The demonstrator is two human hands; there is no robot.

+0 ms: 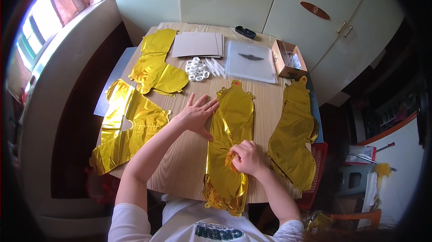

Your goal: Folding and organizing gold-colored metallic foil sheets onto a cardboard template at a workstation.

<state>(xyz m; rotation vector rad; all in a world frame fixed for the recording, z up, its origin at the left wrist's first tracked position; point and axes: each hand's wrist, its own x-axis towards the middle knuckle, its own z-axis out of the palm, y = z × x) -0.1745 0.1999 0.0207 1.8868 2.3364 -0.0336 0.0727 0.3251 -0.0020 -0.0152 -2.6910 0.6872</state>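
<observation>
A flat, uninflated gold foil balloon (234, 111) lies lengthwise in front of me, its lower end crumpled at the table's near edge. My left hand (198, 117) is open, fingers spread on the wood, with the fingertips and thumb at the balloon's left edge. Lower down, my right hand (247, 157) is closed with curled fingers against the foil, and a crease runs up from it. The undersides of these fingers are hidden. More flat gold balloons surround it: one upper left (155, 64), one lower left (130, 127), and one right (294, 138).
On the far half of the wooden table (180, 177) lie grey cards (198, 45), white rings (196, 69), white sticks (216, 67) and clear plastic bags (250, 62). A small box (289, 59) and a black object (245, 32) sit behind. Cabinets (225, 1) stand beyond.
</observation>
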